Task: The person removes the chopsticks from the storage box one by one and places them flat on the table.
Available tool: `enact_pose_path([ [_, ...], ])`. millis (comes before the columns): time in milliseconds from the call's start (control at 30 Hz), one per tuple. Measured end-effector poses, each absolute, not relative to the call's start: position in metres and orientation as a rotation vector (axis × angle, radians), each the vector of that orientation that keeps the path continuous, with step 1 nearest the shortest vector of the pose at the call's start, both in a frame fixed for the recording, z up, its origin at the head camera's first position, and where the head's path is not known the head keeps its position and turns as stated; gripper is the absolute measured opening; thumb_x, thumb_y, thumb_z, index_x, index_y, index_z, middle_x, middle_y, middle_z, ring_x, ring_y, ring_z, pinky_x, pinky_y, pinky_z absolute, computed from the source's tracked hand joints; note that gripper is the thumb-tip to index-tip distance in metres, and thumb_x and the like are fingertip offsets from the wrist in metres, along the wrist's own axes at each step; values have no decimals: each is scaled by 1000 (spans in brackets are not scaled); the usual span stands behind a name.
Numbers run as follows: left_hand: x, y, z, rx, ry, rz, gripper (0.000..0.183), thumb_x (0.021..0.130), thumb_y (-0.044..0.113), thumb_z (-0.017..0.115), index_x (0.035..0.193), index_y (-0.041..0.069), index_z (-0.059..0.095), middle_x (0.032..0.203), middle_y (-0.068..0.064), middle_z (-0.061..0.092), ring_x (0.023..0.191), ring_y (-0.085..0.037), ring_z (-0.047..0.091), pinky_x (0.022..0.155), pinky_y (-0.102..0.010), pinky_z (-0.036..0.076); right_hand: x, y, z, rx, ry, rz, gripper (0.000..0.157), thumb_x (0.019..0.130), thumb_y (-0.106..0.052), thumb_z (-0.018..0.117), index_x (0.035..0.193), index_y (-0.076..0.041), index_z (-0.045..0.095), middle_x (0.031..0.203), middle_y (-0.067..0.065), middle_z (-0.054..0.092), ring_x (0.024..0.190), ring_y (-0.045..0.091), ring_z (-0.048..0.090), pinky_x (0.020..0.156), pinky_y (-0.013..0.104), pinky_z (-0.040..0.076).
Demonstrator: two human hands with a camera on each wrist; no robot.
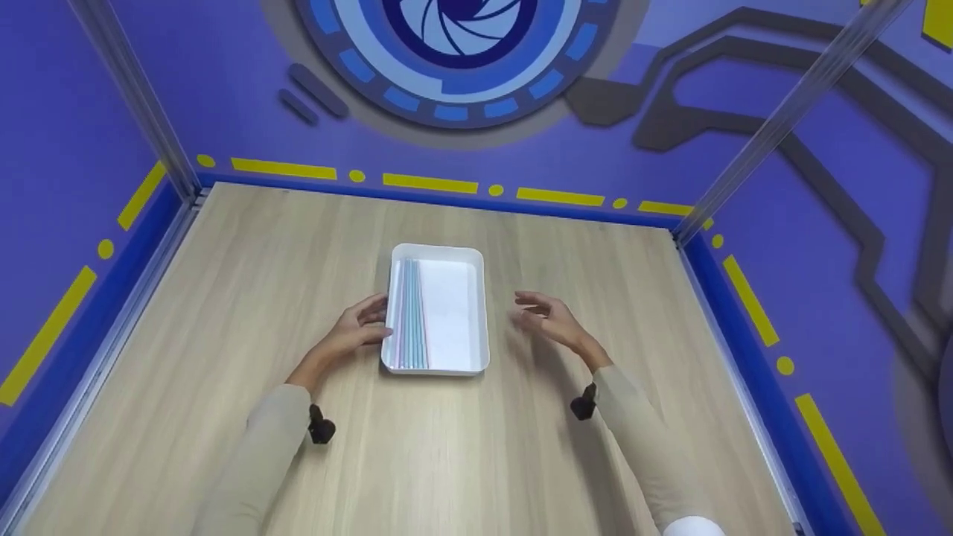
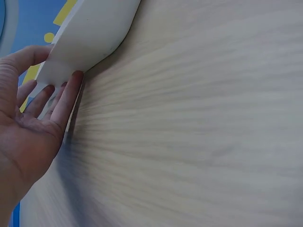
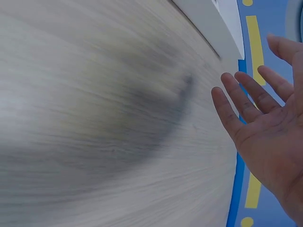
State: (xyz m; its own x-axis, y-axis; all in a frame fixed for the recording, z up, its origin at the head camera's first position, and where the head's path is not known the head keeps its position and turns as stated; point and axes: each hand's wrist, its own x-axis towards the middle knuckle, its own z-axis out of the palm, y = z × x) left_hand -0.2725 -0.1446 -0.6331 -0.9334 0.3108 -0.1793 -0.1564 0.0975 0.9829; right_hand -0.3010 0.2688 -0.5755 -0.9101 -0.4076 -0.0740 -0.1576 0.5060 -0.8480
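"Against the outer side of the white, rectangular tray with rounded corners (image 1: pixel 476 320), how does the left hand (image 1: pixel 344 333) lie?"

"Its fingers (image 2: pixel 67 99) are loosely spread and touch the tray's side, with the thumb up at the rim. They are not wrapped round anything."

"And the right hand (image 1: pixel 555 321)?"

"Across the tray from the left fingers, a little apart from its wall. Its fingers (image 3: pixel 242 101) are parted and relaxed, holding nothing."

"So the tray is between the two sets of fingers?"

"Yes, on the pale, wood-grained surface (image 1: pixel 447 454), nearer the left fingers than the right."

"What lies in it?"

"Long, thin, straight sticks in pastel blue and lilac (image 1: pixel 412 316), side by side along the wall next to the left fingers. Their material I cannot tell. Toward the right fingers, the tray's white floor shows."

"Farther out?"

"Back from the fingers, beige sleeves (image 1: pixel 260 447) and a small black device (image 1: pixel 322 429) at each wrist. Beyond the fingertips, a blue-violet wall panel (image 1: pixel 246 134) with yellow dashes (image 1: pixel 430 183)."
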Motion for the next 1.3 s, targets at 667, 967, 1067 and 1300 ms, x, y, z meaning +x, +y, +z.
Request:
enact_pose_path([
  [667, -267, -149, -644, 194, 1932, 2036, 76, 93, 4, 72, 158, 3, 33, 161, -22, 40, 150, -38, 37, 115, -27, 47, -322, 200, -553, -476, 2302, -1480, 41, 104, -14, 57, 142, 2, 55, 135, 27, 63, 119, 33, 68, 103, 44, 58],
  [967, -266, -150, -647, 196, 1948, 2047, 73, 94, 7, 72, 157, 1, 35, 160, -24, 40, 150, -39, 37, 114, -24, 46, -334, 147, -551, -401, 2240, -1381, 40, 106, -11, 53, 143, 4, 52, 132, 31, 62, 121, 42, 65, 101, 42, 60],
  [1067, -264, -149, -648, 195, 1951, 2045, 72, 94, 6, 72, 156, 0, 36, 160, -24, 41, 150, -39, 38, 113, -22, 47, -336, 131, -559, -358, 2235, -1358, 42, 104, -9, 54, 143, 6, 52, 128, 29, 64, 119, 40, 67, 98, 39, 61],
  [1300, -262, -148, -649, 196, 1985, 2023, 70, 95, 7, 71, 156, -1, 37, 159, -23, 42, 149, -38, 40, 121, -38, 41, -330, 106, -587, -224, 2242, -1365, 43, 99, -2, 58, 141, 4, 55, 120, 22, 68, 110, 33, 70, 97, 37, 62],
])
